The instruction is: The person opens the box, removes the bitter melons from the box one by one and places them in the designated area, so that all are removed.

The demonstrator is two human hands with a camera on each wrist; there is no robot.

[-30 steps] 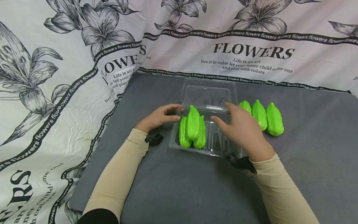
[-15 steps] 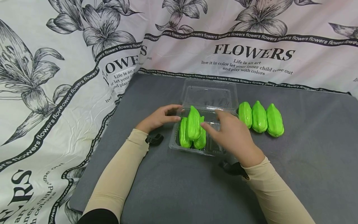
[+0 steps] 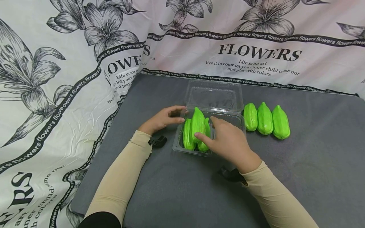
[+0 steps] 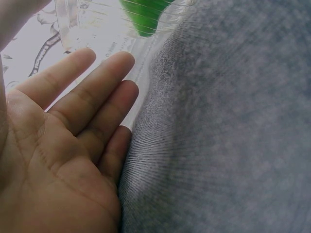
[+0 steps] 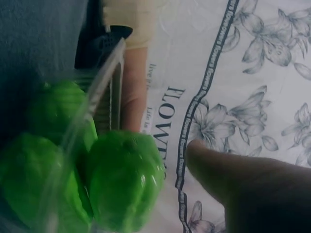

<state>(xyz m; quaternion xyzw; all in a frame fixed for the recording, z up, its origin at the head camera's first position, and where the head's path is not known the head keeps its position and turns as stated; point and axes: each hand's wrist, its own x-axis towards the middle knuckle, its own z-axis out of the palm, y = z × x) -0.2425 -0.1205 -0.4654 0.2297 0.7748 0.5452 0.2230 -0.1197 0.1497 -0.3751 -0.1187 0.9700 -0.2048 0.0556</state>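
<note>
A clear plastic clamshell box (image 3: 228, 116) lies with its lid (image 3: 214, 96) folded back. Inside, on the left, sit three glossy green ridged fruits; one (image 3: 198, 122) rests on top of the other two (image 3: 187, 136). My left hand (image 3: 163, 119) is beside the box's left wall, fingers straight in the left wrist view and holding nothing. Over the box, my right hand (image 3: 229, 141) reaches toward the top fruit, its thumb (image 5: 214, 167) standing apart from the fruit in the right wrist view. Its other fingers are partly hidden there.
Three more green ridged fruits (image 3: 265, 118) lie in a row on the grey tabletop (image 3: 182, 193), right of the box. A white flower-printed cloth (image 3: 176, 53) hangs behind and to the left.
My right hand has moved left across the box, from its right side to the stacked fruits. The left hand, box and fruits have stayed put.
</note>
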